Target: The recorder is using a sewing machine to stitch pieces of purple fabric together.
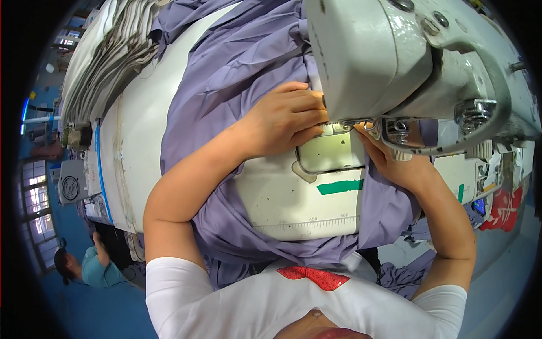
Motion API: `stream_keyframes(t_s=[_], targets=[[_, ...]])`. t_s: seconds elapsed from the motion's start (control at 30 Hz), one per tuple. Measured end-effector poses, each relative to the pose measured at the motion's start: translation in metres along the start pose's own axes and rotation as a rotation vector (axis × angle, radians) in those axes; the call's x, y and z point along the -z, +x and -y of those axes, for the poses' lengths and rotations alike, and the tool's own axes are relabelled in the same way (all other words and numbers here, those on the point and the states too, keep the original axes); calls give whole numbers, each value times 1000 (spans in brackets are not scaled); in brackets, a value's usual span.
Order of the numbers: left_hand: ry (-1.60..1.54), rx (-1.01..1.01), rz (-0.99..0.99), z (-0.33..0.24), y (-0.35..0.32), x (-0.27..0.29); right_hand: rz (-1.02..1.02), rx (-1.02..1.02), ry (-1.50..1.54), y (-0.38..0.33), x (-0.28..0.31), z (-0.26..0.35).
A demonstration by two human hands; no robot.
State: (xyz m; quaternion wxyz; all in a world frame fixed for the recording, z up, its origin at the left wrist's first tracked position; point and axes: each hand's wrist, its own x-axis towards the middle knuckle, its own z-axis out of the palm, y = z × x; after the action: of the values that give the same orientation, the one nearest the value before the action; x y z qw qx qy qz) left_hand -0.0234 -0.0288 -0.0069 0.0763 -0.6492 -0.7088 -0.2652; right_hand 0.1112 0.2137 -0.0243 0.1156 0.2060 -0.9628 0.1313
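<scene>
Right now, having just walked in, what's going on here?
A person is handling purple fabric at a white sewing machine. The left hand is on the fabric beside the machine; the right hand reaches in from the other side, partly hidden by machine parts. Fabric drapes around the near edge of the bed, and pale cloth is stacked at upper left.

Passable: flat white machine bed with ruler marks, between arms, reachable from above; strip of smooth white tabletop left of crumpled lavender fabric.

In way: bulky pale-grey metal sewing-machine head, overhanging stitching spot; curved grey metal bar on its right; left bare hand and right bare hand flanking needle area; tall pile of grey-white cloth bounding tabletop strip.
</scene>
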Motion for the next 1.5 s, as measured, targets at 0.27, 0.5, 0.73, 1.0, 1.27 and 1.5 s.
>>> stream_keyframes(t_s=[0.27,0.5,0.73,1.0,1.27,1.5], targets=[[31,176,-164,16,-10,-16,-130,-46,162,0,18,22],[221,398,138,-45,-36,37,-147,-176,176,-22,40,53],[-641,616,421,-133,-94,69,-78,-79,419,-59,73,111],[279,790,140,-133,-120,54,-52,80,435,-30,58,153],[514,708,-389,-32,-82,35,-97,-63,462,69,-10,152],[-676,1123,-107,7,-84,68,20,-249,392,126,-27,147]])
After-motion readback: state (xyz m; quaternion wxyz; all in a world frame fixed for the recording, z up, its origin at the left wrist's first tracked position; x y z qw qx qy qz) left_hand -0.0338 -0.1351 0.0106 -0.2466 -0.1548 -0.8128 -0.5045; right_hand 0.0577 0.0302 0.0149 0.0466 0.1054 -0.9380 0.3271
